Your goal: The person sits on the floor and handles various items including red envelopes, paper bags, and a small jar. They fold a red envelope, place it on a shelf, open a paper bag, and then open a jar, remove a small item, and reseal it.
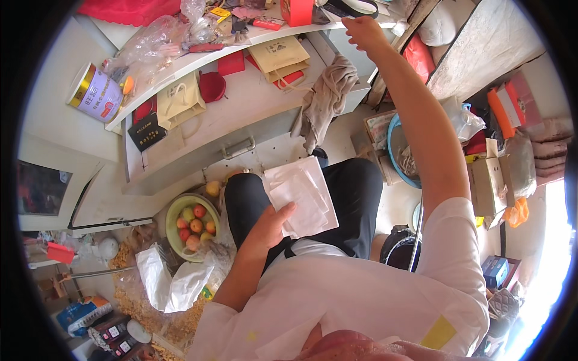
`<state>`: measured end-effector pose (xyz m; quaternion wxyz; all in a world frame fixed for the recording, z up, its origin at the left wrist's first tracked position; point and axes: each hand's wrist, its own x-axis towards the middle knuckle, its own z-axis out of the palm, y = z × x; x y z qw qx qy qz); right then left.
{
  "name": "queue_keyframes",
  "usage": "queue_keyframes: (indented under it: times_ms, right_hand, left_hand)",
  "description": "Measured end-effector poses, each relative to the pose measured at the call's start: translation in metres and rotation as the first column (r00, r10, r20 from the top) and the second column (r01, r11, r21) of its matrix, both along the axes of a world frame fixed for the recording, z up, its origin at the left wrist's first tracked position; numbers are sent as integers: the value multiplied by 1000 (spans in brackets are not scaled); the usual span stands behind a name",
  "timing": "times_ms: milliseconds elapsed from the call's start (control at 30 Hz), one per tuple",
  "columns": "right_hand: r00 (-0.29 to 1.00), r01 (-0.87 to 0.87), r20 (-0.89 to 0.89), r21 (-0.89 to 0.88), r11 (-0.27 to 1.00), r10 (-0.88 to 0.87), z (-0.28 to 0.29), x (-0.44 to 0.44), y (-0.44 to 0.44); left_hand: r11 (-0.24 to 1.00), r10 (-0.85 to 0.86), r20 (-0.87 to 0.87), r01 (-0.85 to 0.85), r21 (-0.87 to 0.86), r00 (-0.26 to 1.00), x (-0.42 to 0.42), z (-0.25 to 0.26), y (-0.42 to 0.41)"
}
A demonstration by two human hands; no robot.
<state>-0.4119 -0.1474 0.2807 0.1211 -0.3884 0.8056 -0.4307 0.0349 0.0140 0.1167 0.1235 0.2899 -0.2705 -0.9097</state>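
Observation:
My left hand (276, 221) grips a stack of pale folded papers (303, 194) above my lap, its thumb lying on top. My right arm reaches up to the back right, where my right hand (361, 34) is at the edge of the white desktop (266, 37). Its fingers are partly curled, and whether they hold anything cannot be told. Near it are a dark strap (361, 8) and a red box (296, 12). Below the desktop an open drawer (207, 131) contains beige paper gift bags (280, 56), red pouches and a black booklet (147, 131).
A beige cloth (327, 97) hangs over the drawer's right end. On the left are a tin can (95, 92) and a green basin (170, 228) of fruit. A blue basin (392, 151), an open cardboard box (490, 180) and a lined bin (401, 246) stand on the right.

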Motion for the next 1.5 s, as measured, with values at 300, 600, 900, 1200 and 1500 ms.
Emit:
queue_keyframes:
  times_ms: [300,600,900,1200,1500]
  right_hand:
    - [942,36,336,-84,996,-6,3,27,-48]
    - [965,91,239,71,993,-106,-4,20,-64]
    - [986,88,126,133,987,-105,-12,20,-88]
    - [826,127,-554,7,992,-102,20,-10,-87]
    - [784,175,-546,-261,949,-295,75,0,5]
  left_hand:
    - [997,70,-12,-70,-25,997,15,-12,-6]
    - [997,79,-26,-79,-15,997,15,-28,-4]
    - [997,73,-13,-72,31,997,18,-42,1]
    - [998,54,-26,-53,36,998,13,-41,4]
    - [999,42,-35,-41,36,998,12,-38,1]
